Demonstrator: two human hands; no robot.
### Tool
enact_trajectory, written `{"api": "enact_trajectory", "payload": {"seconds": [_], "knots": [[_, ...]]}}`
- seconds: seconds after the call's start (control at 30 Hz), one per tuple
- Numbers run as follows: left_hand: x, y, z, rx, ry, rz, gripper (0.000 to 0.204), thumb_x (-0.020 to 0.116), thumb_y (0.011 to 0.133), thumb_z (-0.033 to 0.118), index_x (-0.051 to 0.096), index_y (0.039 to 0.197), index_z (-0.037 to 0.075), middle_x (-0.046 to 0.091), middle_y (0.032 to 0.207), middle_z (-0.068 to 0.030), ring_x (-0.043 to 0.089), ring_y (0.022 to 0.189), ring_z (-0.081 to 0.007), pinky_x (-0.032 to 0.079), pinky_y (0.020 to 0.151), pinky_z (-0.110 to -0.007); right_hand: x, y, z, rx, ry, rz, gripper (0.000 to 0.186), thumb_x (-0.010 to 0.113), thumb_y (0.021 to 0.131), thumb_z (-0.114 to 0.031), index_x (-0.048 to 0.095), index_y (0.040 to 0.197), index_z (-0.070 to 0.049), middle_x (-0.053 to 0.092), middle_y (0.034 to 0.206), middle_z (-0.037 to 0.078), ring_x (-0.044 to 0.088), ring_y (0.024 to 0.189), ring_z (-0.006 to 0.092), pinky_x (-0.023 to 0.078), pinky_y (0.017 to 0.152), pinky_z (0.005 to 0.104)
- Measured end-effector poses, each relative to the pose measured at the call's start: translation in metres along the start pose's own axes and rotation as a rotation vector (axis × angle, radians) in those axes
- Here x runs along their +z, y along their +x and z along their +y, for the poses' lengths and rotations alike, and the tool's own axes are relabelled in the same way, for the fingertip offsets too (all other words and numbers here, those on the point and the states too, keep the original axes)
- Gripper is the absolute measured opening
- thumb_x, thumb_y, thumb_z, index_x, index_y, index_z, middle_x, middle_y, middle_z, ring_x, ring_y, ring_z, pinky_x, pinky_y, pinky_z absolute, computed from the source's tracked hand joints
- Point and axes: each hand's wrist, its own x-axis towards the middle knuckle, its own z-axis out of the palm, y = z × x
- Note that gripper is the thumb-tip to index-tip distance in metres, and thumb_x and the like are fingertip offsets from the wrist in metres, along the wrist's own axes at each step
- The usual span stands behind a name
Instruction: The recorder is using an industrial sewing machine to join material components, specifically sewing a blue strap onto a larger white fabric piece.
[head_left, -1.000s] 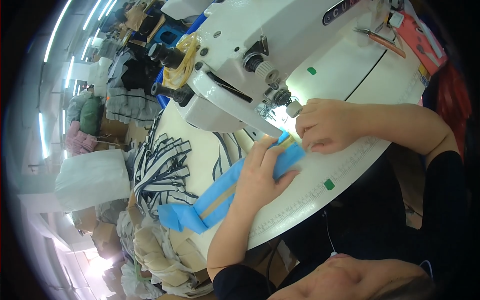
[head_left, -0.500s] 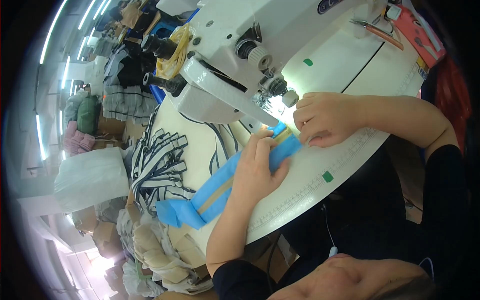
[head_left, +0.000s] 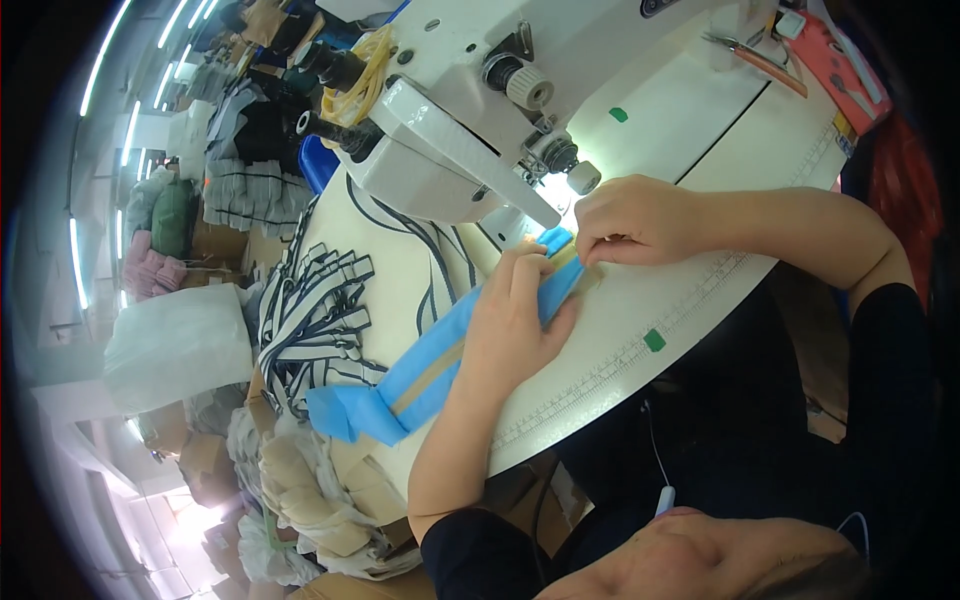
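Note:
A long blue fabric strip (head_left: 440, 338) with a tan band (head_left: 428, 380) along its middle runs across the white table towards the needle area of a white sewing machine (head_left: 440, 135). My left hand (head_left: 512, 325) lies on the strip, thumb apart from the bent fingers, fingertips close to the presser foot. Just right of the needle area, my right hand (head_left: 640, 222) is closed in a pinch at the strip's edge. The machine head and my fingers partly hide the cloth's far end. The strip's near-left end is folded over.
Striped black-and-white straps (head_left: 320, 305) lie piled left of the machine. Orange-handled pliers (head_left: 765, 62) and a red tray (head_left: 835, 65) sit at the far right. A printed ruler scale follows the table's curved front edge (head_left: 600, 400). Wrapped bundles (head_left: 180, 345) stand beyond the table.
My right hand has moved slightly up and left, its fingers drawn tighter at the cloth's edge. My left hand stays on the strip. The whole view has shifted a little.

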Motion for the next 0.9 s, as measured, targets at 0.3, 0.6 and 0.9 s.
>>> {"api": "enact_trajectory", "payload": {"seconds": [0.3, 0.6, 0.9], "knots": [[0.003, -0.002, -0.001, -0.024, 0.056, -0.019, 0.035, 0.061, 0.073, -0.003, 0.051, 0.106, 0.002, 0.059, 0.116, -0.0195, 0.063, 0.094, -0.0384, 0.053, 0.079, -0.041, -0.009, -0.006, -0.004, 0.014, -0.124, 0.047, 0.009, 0.071, 0.081, -0.016, 0.063, 0.081, -0.012, 0.061, 0.079, -0.003, 0.058, 0.070, 0.0191, 0.044, 0.064, 0.0345], [-0.002, -0.002, 0.000, -0.018, 0.015, -0.035, 0.044, 0.058, 0.071, -0.005, 0.061, 0.114, 0.005, 0.061, 0.117, -0.0162, 0.058, 0.116, -0.0385, 0.050, 0.094, -0.043, -0.017, -0.013, -0.017, -0.205, -0.479, -0.217, 0.028, 0.072, 0.080, -0.038, 0.070, 0.095, -0.014, 0.061, 0.107, -0.001, 0.054, 0.099, 0.0186, 0.044, 0.080, 0.0327], [-0.010, 0.002, -0.005, 0.111, 0.199, -0.072, 0.047, 0.063, 0.068, -0.001, 0.068, 0.113, 0.008, 0.063, 0.121, -0.0108, 0.059, 0.118, -0.0329, 0.046, 0.103, -0.047, -0.022, -0.013, -0.018, -0.145, -0.443, -0.247, 0.025, 0.071, 0.082, -0.036, 0.073, 0.096, -0.016, 0.061, 0.110, -0.003, 0.052, 0.102, 0.0164, 0.042, 0.085, 0.0324]]}}
